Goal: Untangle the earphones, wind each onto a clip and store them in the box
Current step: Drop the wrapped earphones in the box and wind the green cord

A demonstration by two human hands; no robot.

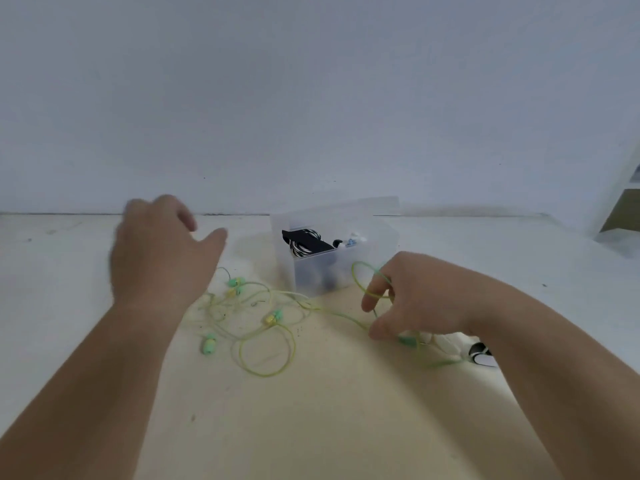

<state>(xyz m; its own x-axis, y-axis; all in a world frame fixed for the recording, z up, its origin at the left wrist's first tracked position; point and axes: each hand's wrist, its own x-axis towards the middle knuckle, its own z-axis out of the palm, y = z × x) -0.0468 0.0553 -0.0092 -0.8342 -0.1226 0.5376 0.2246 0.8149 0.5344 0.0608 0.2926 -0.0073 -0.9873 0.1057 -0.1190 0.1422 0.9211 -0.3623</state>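
Note:
Yellow-green earphone cables [266,344] lie tangled on the table between my hands, with small green and yellow earbuds [236,282] among the loops. My right hand [412,299] pinches a loop of this cable in front of the clear plastic box [367,268]. Inside the box lies a black-and-white wound earphone [304,242] and a small white and blue piece [351,240]. My left hand [162,247] hovers blurred over the left part of the tangle, fingers relaxed, holding nothing.
A black and white object [481,353] lies on the table just under my right wrist, partly hidden. A white wall rises behind the table's far edge. A white shelf unit [623,202] stands at the far right.

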